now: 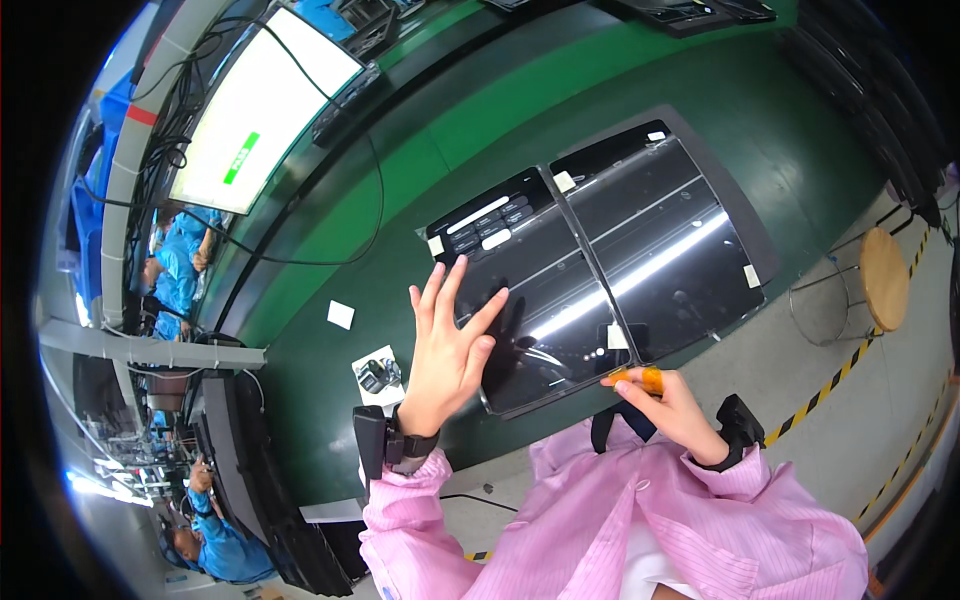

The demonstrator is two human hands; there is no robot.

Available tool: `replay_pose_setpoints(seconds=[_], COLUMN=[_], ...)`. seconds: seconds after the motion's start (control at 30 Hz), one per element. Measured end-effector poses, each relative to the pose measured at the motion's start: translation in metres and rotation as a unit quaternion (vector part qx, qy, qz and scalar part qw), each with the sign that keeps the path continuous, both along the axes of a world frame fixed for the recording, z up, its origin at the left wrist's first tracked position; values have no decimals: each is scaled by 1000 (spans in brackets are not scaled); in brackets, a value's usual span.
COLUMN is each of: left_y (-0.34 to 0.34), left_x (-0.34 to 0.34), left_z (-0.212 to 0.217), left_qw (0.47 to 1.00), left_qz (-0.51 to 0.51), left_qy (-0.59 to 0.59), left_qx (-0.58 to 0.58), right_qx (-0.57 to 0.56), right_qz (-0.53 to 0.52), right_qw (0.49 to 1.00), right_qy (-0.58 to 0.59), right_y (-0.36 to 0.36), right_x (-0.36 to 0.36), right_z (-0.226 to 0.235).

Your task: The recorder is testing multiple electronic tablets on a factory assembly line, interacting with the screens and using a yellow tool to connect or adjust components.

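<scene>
Two glossy black display panels lie side by side on the green table. The left panel [530, 290] shows a lit menu of pale boxes near its far edge; the right panel [670, 240] is dark and reflects a bright light bar. My left hand [445, 345] is open, fingers spread over the left panel's left side, fingertips near the lit menu; whether they touch the glass I cannot tell. At the near edge, by the gap between the panels, my right hand [672, 408] pinches an orange strip [620, 377]. More orange material shows around its index finger.
White tabs [565, 181] sit at the panels' corners. On the green table [310, 400], left of my left hand, are a white square [340, 315] and a small black device [375, 376] on white. A lit monitor [265, 110] with trailing cables stands far left. A round stool [884, 279] is right.
</scene>
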State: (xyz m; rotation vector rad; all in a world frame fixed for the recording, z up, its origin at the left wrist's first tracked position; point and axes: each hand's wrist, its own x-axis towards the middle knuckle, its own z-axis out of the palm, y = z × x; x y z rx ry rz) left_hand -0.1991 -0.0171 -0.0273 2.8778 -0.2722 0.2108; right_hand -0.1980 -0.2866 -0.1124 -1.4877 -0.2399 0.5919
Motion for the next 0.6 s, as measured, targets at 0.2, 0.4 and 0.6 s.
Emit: replay_pose_setpoints(seconds=[0.2,0.4,0.6], left_y=[9,6,10], left_x=[4,13,18], left_z=[-9,-10,-14], left_qw=[1000,1000,1000], left_qz=[5,4,5], left_qy=[10,-9,-29], left_qx=[3,0,-1], right_qx=[-1,-1,-3], right_qz=[7,-11,-26], right_qw=[1000,1000,999], right_qy=[3,-4,-18], right_y=[2,4,6], right_x=[6,4,3], right_z=[1,-2,-4])
